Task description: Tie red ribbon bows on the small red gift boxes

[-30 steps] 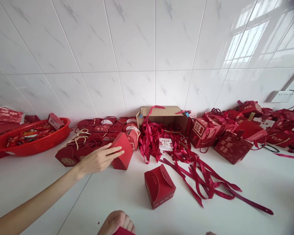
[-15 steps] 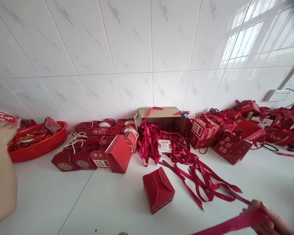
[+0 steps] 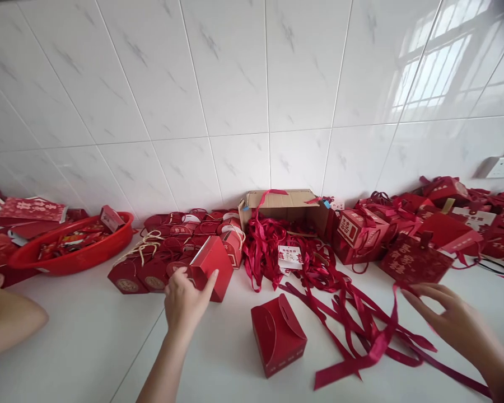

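My left hand [image 3: 187,299] is closed around a plain red gift box [image 3: 219,267] at the right end of a row of boxes, thumb on its front and fingers on its left side. On the right, my right hand [image 3: 449,313] pinches a dark red ribbon [image 3: 382,344] at the fingertips; the ribbon hangs down and its end lies on the white table. Between my hands a closed red favor box [image 3: 278,334] stands apart, its curved flaps folded over the top. Loose ribbons [image 3: 348,319] spread beside it.
A cardboard box [image 3: 285,200] on its side spills a ribbon heap against the tiled wall. Finished-looking red boxes [image 3: 363,232] pile up at right. At left, another person's arm [image 3: 12,319] is near a red basin [image 3: 109,246] of small packets.
My left hand has come into view and taken hold of the red box in the row. My right hand has moved up and inward with the ribbon. The other person's arm has lowered.
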`<action>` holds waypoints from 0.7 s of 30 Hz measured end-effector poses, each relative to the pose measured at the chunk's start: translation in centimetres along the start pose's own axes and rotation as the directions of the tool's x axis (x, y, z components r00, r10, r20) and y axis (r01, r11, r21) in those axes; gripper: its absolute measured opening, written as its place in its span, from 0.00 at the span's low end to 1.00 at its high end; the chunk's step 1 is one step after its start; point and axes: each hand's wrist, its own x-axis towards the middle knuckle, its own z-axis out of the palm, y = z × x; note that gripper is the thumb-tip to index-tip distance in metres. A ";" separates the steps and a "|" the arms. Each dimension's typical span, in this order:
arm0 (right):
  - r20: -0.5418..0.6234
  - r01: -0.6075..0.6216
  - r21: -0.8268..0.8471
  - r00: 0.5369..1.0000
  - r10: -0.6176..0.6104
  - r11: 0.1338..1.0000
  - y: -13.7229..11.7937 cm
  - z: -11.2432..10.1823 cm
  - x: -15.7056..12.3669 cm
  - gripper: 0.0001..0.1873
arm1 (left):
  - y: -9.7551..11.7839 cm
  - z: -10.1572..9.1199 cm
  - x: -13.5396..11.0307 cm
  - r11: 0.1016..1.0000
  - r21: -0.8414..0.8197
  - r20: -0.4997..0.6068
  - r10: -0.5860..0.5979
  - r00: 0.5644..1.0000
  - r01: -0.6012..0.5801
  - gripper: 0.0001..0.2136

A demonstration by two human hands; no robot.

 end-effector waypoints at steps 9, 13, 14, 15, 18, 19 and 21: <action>0.104 0.171 0.397 0.968 -0.230 0.902 -14.9 1.5 1.9 0.25 | 4.1 3.1 0.1 0.984 -0.133 0.074 0.128 0.989 -0.118 0.13; 0.423 0.131 0.672 0.741 -0.522 0.729 -21.3 7.3 1.6 0.27 | 7.6 4.6 -0.6 0.947 -0.269 0.183 0.229 0.956 -0.176 0.16; 0.454 0.118 0.679 0.709 -0.540 0.725 -22.1 8.7 1.8 0.29 | 8.2 4.9 -0.6 0.937 -0.301 0.207 0.246 0.947 -0.177 0.16; 0.473 0.104 0.678 0.697 -0.539 0.728 -22.6 9.8 2.2 0.31 | 8.6 5.2 -0.5 0.927 -0.332 0.226 0.257 0.940 -0.174 0.16; 0.502 0.080 0.692 0.662 -0.557 0.718 -23.1 11.5 3.1 0.42 | 8.7 5.9 0.6 0.901 -0.410 0.261 0.265 0.928 -0.142 0.16; 0.502 0.071 0.710 0.647 -0.574 0.701 -23.2 11.6 3.3 0.44 | 8.4 6.2 1.1 0.893 -0.431 0.273 0.265 0.925 -0.129 0.15; 0.491 0.052 0.740 0.640 -0.591 0.671 -23.8 11.5 3.1 0.45 | 7.9 6.6 2.5 0.880 -0.464 0.304 0.265 0.915 -0.100 0.09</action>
